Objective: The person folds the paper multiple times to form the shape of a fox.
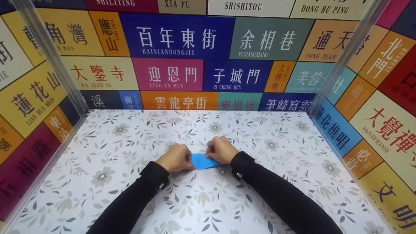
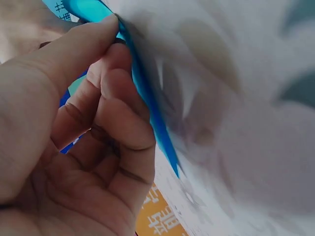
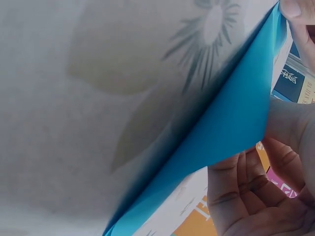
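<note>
A small piece of bright blue paper (image 1: 203,161), with a folded look, lies on the patterned tabletop between both hands. At its left end the left hand (image 1: 177,158) pinches the near corner; in the left wrist view its thumb (image 2: 93,37) and curled index finger meet at the blue edge (image 2: 142,83). The right hand (image 1: 222,150) pinches the paper's far edge towards the right. Seen from the right wrist, a blue flap (image 3: 236,118) rises off the table at a slant, its corner between the right hand's thumb and fingers (image 3: 246,182). Black sleeves cover both forearms.
The white tabletop (image 1: 107,201) carries a grey leaf and flower print. Colourful panels with Chinese place names (image 1: 178,35) stand behind it and on both sides. Clear corner posts (image 1: 338,58) rise where the panels meet.
</note>
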### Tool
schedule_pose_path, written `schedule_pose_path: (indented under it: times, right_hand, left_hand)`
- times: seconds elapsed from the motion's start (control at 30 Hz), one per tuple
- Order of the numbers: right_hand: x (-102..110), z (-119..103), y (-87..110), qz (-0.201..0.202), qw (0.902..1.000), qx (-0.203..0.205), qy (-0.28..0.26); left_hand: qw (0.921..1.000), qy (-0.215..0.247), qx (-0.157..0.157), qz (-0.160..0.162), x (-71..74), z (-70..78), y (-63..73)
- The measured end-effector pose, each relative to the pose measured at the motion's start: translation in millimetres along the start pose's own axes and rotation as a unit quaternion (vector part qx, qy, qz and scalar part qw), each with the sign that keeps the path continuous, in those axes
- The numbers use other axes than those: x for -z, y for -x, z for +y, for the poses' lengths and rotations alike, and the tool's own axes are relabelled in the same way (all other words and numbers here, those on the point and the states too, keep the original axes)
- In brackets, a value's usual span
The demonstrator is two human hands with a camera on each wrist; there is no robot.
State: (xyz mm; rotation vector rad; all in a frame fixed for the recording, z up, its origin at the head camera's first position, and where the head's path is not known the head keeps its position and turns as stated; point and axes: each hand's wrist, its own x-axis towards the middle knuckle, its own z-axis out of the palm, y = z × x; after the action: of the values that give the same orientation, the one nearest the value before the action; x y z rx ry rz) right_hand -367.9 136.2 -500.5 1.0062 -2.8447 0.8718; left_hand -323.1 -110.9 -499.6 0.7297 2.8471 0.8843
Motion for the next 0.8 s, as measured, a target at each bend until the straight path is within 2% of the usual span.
schedule_pose_path:
  times: [0.23,0.43,0.8]
  right_hand:
    - [-1,-4,0.1,-0.008,0.9998,-0.016,0.007]
    - [3,-7,0.8,-0.011,0.9996,-0.022,0.011]
    - [0,-7,-1.3,-0.010,0.9996,-0.025,0.010]
  left_hand:
    - [0.9999,0.013,0.005,-0.008,3.0,-7.2,6.8]
    - [0.9994,0.015,0.025,-0.018,6.8,-8.9,6.9]
    - [0.9992,0.020,0.017,-0.030,8.3,-12.8,6.9]
